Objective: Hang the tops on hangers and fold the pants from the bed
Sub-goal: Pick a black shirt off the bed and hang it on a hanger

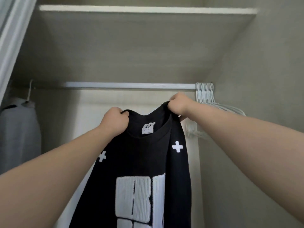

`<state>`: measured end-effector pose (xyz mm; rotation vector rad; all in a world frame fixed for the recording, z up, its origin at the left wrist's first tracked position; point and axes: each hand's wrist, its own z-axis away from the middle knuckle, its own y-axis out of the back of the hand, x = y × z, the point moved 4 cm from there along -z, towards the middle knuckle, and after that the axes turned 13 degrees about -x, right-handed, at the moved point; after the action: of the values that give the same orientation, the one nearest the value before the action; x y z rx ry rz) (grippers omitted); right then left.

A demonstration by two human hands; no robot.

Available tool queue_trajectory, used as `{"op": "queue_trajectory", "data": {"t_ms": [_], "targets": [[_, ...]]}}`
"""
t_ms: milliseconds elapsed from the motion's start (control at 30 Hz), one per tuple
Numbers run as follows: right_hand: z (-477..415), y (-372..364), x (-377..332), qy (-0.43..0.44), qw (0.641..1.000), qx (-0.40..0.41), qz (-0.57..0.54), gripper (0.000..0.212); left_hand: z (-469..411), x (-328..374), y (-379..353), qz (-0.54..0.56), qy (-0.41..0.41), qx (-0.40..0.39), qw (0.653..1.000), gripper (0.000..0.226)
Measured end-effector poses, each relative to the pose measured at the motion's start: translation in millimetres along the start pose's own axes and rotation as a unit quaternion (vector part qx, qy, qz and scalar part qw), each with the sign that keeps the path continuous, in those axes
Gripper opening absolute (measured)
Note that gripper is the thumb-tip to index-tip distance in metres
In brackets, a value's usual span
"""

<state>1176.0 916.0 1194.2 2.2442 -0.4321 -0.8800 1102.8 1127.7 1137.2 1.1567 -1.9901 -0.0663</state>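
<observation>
The black top (148,153) with white crosses and a white block print hung upright, held at both sides of its collar. The white hangers (204,92) were bunched at the right end of the rod (128,85).

Your two bare arms and grips, as your head camera sees them.
Your left grip (115,120) and right grip (178,104) are uncovered, the backs and rounded knuckles in view. Your left forearm (49,170) and right forearm (246,137) are bare along all their visible length, from the wrists to the lower corners of the view. Whatever you wear above the elbows lies outside the view and cannot be told.
</observation>
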Motion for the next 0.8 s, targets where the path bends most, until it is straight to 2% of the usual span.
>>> {"op": "queue_trajectory", "data": {"t_ms": [100, 167, 233, 300, 400, 467, 600, 800], "targets": [[-5, 14, -5, 0.023, 0.995, -0.011, 0.091, 0.029, -15, 24, -6, -0.022, -0.005, 0.0, 1.0, 0.03], [-4, 24, -6, 0.028, 0.972, 0.037, 0.229, 0.023, -21, 36, -13, -0.039, -0.011, -0.004, 0.999, 0.028], [2, 35, -5, 0.009, 0.907, 0.137, 0.397, 0.026, -25, 44, -22, -0.061, -0.015, -0.012, 0.998, 0.028], [4, 42, 5, -0.05, 0.842, 0.176, 0.508, 0.038, -28, 48, -29, -0.081, -0.016, -0.014, 0.997, 0.029], [2, 49, 27, -0.134, 0.803, 0.164, 0.557, 0.043, -30, 49, -33, -0.106, -0.016, -0.009, 0.994, 0.03], [1, 53, 37, -0.162, 0.799, 0.159, 0.557, 0.044, -31, 47, -31, -0.117, -0.014, -0.004, 0.993, 0.03], [0, 62, 54, -0.163, 0.816, 0.161, 0.531, 0.035, -33, 42, -28, -0.118, -0.013, 0.0, 0.993, 0.036], [-2, 74, 70, -0.137, 0.87, 0.167, 0.444, 0.034, -34, 28, -28, -0.117, -0.001, -0.001, 0.993, 0.038]]}}
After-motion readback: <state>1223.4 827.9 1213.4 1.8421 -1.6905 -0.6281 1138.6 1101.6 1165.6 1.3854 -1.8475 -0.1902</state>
